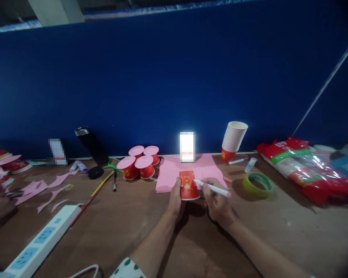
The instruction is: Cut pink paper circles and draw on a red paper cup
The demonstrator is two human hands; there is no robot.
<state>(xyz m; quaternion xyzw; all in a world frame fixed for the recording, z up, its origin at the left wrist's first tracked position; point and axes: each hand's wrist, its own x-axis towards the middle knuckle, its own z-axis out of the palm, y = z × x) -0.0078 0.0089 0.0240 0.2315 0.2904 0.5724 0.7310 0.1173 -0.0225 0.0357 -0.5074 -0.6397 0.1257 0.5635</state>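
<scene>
My left hand is closed on a red paper cup, which is turned upside down with its white rim toward me. In my right hand is a white marker with a reddish end. The marker's tip is at the upper right side of the cup; I cannot tell whether it touches. Behind the cup lies a stack of pink paper. Several red cups topped with pink paper discs stand to the left of the stack.
A stack of paper cups, a roll of tape and red plastic packages are at right. A black flask, pink scraps and a power strip are at left. Another person's hand works at the far left.
</scene>
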